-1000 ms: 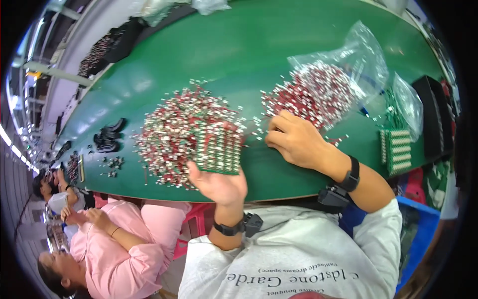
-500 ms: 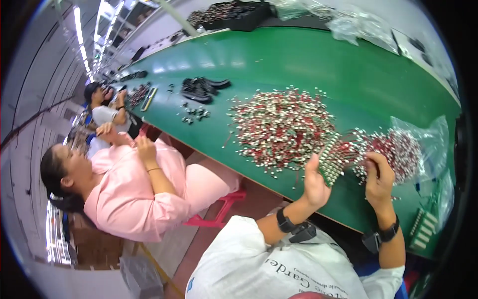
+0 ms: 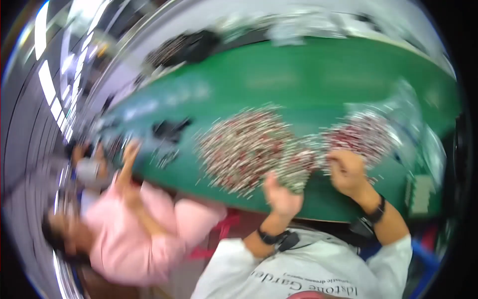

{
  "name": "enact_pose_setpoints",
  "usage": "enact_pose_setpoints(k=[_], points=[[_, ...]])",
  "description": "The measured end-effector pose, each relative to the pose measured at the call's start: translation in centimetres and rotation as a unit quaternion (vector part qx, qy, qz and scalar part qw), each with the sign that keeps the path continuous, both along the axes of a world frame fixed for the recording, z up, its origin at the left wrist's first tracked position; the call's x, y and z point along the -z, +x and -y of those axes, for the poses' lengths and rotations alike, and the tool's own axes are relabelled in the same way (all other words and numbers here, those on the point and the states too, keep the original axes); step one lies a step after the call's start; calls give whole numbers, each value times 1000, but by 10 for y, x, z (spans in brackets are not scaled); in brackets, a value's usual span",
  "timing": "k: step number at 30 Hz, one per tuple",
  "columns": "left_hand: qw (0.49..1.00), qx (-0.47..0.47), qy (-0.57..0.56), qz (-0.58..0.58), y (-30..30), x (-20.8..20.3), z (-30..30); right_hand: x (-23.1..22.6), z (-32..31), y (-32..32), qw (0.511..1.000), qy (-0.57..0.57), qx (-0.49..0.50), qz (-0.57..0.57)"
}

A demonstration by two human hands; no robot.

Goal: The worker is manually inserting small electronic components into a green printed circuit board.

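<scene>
The picture is smeared by motion. My left hand [image 3: 281, 194] grips the near edge of a small green rack [image 3: 297, 168] packed with tiny parts, at the front of the green table [image 3: 308, 74]. My right hand [image 3: 347, 172] rests with curled fingers on a smaller heap of red-and-silver parts [image 3: 367, 135] lying on a clear plastic bag [image 3: 416, 112]. What is between its fingers is lost in the blur. A bigger heap of the same parts [image 3: 244, 148] lies left of the rack. Both wrists wear dark bands.
A person in a pink top [image 3: 124, 224] sits at the table on my left, with an arm raised to its edge. Some black pieces [image 3: 172, 129] lie near them. Another pale rack [image 3: 423, 192] sits at the far right. Dark trays [image 3: 189, 47] stand at the back.
The view has swung back to the right and blurred. My hands stay at the rack and the smaller heap; the person in pink has slid toward the lower left.
</scene>
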State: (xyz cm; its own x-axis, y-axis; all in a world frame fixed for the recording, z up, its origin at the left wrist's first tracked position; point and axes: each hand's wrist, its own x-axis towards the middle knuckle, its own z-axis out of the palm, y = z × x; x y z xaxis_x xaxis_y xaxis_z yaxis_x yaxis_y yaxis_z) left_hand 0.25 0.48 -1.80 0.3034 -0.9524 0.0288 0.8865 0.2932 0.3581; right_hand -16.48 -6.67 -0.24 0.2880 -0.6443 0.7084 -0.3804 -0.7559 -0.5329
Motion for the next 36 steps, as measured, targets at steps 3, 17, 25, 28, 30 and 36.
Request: enact_pose_setpoints(k=[3,17,25,28,30,36], points=[[996,60,61,14,6,-32,-5,10,5,0,998,45,-29,-12],[857,22,37,514,52,45,-8,22,15,-11,993,101,-64,2],[968,234,15,-83,27,33,-24,13,16,-14,990,92,-68,-86],[952,254,116,128,20,12,-21,2,12,-10,997,40,-2,-67],[960,228,24,162,12,23,-26,-3,9,-6,997,30,-20,-67],[936,245,33,252,10,6,-28,-8,10,-7,994,39,-42,-92]])
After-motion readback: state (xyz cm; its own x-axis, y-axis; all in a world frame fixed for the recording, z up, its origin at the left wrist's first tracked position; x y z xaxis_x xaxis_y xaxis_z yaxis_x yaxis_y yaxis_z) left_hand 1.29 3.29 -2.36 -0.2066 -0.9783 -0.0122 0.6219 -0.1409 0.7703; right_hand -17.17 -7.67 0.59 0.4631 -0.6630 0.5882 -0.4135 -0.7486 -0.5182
